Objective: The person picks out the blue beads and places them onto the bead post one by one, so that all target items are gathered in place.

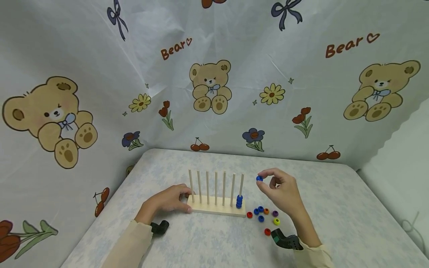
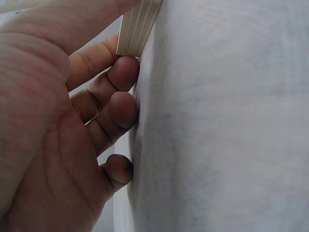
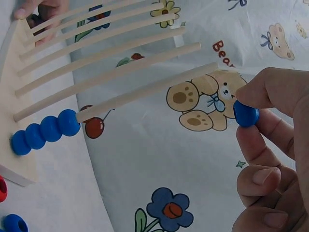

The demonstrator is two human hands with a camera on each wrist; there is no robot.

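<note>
The left hand (image 1: 172, 197) grips the left end of a wooden peg rack (image 1: 216, 209) on the tabletop (image 1: 201, 242); the far cloth (image 1: 241, 41) reads "Bear" beside a heart. Four blue beads (image 1: 239, 201) stack on the rightmost peg (image 1: 242, 183). Loose coloured beads (image 1: 261, 219) lie just right of the rack. Above them, the right hand (image 1: 283, 191) pinches a blue bead (image 3: 246, 114), clear of the pegs. Far right, "Bear" repeats.

Blue bead (image 3: 247, 114) aloft beside the seven-peg wooden rack (image 1: 216, 209)
</note>
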